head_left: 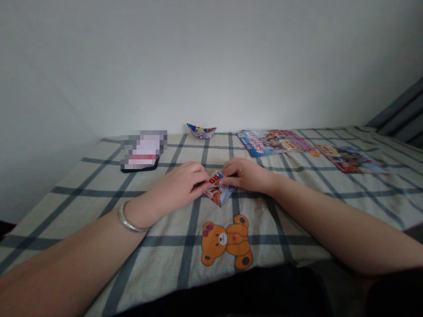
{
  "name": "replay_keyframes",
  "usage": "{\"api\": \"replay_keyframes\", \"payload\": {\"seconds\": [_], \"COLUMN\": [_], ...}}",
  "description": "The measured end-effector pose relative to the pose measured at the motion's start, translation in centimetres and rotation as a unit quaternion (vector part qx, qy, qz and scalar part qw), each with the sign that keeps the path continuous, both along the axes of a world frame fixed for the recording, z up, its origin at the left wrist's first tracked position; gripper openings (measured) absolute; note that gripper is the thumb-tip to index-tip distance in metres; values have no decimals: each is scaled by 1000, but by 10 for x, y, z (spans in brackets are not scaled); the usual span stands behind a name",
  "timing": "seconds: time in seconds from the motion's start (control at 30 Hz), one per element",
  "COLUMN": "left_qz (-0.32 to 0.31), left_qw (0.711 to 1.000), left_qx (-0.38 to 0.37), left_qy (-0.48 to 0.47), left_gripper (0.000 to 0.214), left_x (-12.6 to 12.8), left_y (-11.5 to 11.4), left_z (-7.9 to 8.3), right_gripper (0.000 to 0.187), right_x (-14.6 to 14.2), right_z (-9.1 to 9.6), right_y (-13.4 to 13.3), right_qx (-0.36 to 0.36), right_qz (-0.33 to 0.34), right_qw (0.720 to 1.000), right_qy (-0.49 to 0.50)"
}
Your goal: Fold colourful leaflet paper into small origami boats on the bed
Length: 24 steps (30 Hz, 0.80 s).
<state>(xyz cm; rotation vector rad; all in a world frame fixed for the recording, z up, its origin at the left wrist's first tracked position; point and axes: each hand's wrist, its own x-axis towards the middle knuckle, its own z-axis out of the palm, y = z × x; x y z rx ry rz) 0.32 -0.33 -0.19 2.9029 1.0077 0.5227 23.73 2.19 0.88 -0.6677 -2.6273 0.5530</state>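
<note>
A small diamond of folded printed paper [218,193] sits on the checked cloth, one corner pointing towards me. My left hand [181,182] pinches its left edge between thumb and fingers, with a silver bangle on the wrist. From the other side my right hand [243,175] grips the paper's upper right edge, thumb across its face. Both sets of fingertips cover the side corners. Beyond my hands, close to the wall, stands a folded paper boat [201,131] in similar blue and red print.
A phone [143,152] with a lit, blurred screen lies at the left. Several printed leaflets [274,141] are stacked at the back right, with another leaflet [353,159] beside them. The checked cloth [165,273] bears a printed bear [228,242]. A white wall [211,61] closes off the back.
</note>
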Motion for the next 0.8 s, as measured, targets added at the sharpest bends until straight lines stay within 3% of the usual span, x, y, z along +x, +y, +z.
{"api": "replay_keyframes", "payload": {"seconds": [0.3,0.5,0.8], "left_qz": [12,62,66], "left_qw": [999,998,998], "left_qx": [5,8,4], "left_qy": [-36,8,7], "left_gripper": [34,57,54], "left_x": [5,4,2], "left_y": [1,1,3], "left_z": [-5,-10,-13], "right_gripper": [25,25,24], "right_x": [-10,-9,-8], "right_z": [0,-2,-6], "right_y": [-4,-2,2], "right_qx": [48,48,50], "right_qz": [-57,-25,-12], "right_qw": [996,998,999], "right_qy": [-51,-28,-6]}}
